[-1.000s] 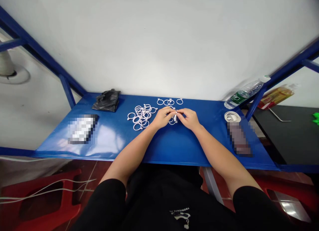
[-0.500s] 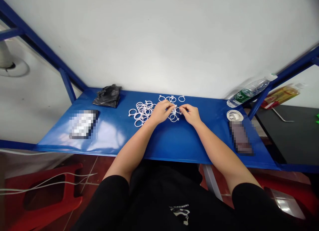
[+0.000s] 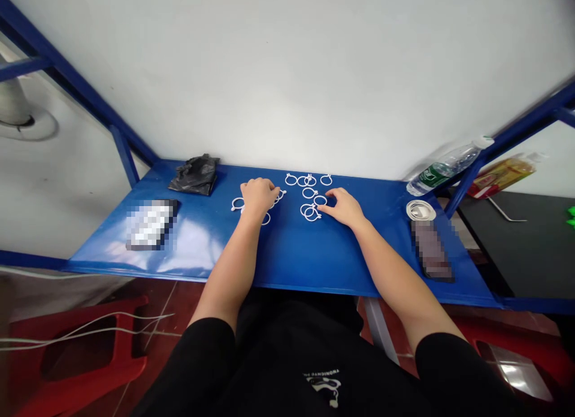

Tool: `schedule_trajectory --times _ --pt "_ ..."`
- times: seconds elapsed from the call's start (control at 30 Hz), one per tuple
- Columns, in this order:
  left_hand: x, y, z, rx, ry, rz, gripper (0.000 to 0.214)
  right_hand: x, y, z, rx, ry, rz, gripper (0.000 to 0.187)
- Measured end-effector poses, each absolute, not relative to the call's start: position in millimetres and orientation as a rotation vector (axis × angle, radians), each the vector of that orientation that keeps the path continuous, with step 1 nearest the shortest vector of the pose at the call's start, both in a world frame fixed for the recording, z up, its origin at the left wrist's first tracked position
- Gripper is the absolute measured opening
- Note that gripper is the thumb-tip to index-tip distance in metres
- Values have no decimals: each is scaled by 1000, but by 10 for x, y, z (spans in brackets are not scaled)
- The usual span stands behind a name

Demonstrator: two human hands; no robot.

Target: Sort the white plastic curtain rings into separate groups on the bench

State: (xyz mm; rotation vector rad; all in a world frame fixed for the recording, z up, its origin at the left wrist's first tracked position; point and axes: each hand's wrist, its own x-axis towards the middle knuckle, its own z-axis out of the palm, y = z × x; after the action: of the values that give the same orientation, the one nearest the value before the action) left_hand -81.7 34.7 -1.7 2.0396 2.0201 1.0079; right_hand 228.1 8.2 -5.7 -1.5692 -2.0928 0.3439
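My left hand [image 3: 259, 196] is over the pile of white curtain rings [image 3: 238, 204], covering much of it. Its fingers point down and are mostly hidden, so their grip does not show. My right hand [image 3: 344, 207] lies to the right of a smaller group of rings, thumb and forefinger apart. The thumb tip is at the edge of one white ring [image 3: 320, 201], seemingly touching it. Around it lie another single ring [image 3: 309, 193] and an overlapping pair [image 3: 309, 212]. Several more rings [image 3: 291, 180] form a loose row near the wall.
On the blue table [image 3: 287, 258] a black plastic bag [image 3: 196, 174] and a blurred phone-like object [image 3: 153, 224] lie left. At the right are a coiled white cable [image 3: 421, 211], a dark blurred object [image 3: 431, 249] and a leaning water bottle [image 3: 449, 168]. A white wall [image 3: 287, 75] stands behind.
My left hand has moved left from the smaller group onto the pile. My right thumb and forefinger have parted, and the rings between the hands now lie uncovered on the table.
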Motion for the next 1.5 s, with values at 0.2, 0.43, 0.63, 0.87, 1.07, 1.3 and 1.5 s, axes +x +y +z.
schedule_trajectory --times 0.2,0.43,0.63,0.87,1.07,1.3,1.5 --pt "-589 256 18 2165 1924 1064 14 2333 123 -78 -1648 -2122 324 21" --pt "-134 53 -7 2479 1412 857 26 2222 105 -117 -1481 -1789 525 17" --pt "-86 44 -18 2526 1155 1028 33 2038 -32 -110 -1176 -1653 791 37" --pt "-107 66 -25 2542 1070 1162 25 2029 -122 -17 -1138 -1848 574 26" --pt "-107 73 -36 2597 1062 1248 15 2061 -115 -8 -1041 -1970 325 21" --pt "-121 67 -41 2649 1092 1174 17 2051 -122 -24 -1076 -1996 266 18" --pt "-111 74 -44 2706 1103 1144 21 2023 -122 -28 -1134 -1980 317 16"
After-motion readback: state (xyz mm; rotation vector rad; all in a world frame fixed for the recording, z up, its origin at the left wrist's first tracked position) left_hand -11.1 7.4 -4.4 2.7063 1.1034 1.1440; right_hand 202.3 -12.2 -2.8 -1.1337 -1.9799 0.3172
